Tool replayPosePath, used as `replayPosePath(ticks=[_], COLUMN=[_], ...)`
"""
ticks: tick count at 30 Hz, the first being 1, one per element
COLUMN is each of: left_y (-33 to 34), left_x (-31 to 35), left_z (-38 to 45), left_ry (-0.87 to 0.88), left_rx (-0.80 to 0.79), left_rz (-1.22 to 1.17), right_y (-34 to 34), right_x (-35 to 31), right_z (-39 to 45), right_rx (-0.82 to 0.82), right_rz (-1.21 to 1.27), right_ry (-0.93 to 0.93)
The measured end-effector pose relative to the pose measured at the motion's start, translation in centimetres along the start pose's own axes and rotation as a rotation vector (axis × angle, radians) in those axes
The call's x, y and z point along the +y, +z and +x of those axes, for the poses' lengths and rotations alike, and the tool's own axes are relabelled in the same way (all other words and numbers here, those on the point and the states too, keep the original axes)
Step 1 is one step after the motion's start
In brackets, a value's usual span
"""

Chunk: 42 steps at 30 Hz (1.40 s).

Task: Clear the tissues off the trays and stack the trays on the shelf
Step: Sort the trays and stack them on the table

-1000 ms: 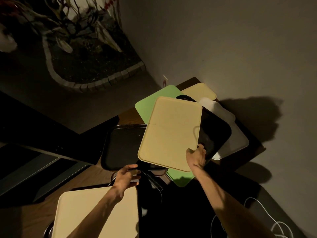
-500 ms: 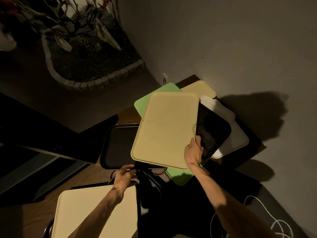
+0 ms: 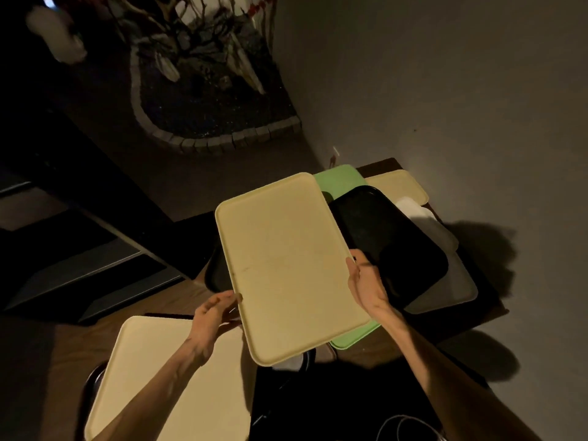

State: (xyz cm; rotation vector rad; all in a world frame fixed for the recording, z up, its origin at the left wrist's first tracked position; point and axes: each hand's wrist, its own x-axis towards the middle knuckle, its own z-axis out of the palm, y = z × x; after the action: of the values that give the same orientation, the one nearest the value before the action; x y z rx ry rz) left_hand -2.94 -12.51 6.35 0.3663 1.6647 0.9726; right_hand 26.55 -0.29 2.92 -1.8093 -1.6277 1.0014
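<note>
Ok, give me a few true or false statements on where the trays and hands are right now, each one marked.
1. The right hand grips the right edge of the cream tray. True.
2. The left hand is flat on the near cream tray. False: it is at the held tray's left edge, thumb on the rim.
3. A black tray lies right of the held tray. True.
4. A tissue lies on the held tray. False: its face shows bare.
5. The green tray lies on top of the black tray. False: the black tray overlaps it.
</note>
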Motion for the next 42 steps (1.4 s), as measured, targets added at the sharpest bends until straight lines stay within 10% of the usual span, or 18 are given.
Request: replayPosePath(ticks=[13, 32, 42], left_y=[-8.2, -14.7, -17.3], left_x=[-11.4, -19.0, -21.1], left_z=[-4.1, -8.8, -8.7], left_ry=[-0.307, -0.477, -0.467], left_rx=[0.338, 0.552, 0.59], left_rz=[-0.085, -0.178, -0.159], right_y=[9.6, 21.9, 27.3], right_x=[-6.0, -9.2, -9.9], right_z=[-2.0, -6.8, -7.2], right_rx=[-0.517, -0.671, -0.779], right_rz=[-0.455, -0.494, -0.643], right_ry=[-0.275, -0.719, -0.554])
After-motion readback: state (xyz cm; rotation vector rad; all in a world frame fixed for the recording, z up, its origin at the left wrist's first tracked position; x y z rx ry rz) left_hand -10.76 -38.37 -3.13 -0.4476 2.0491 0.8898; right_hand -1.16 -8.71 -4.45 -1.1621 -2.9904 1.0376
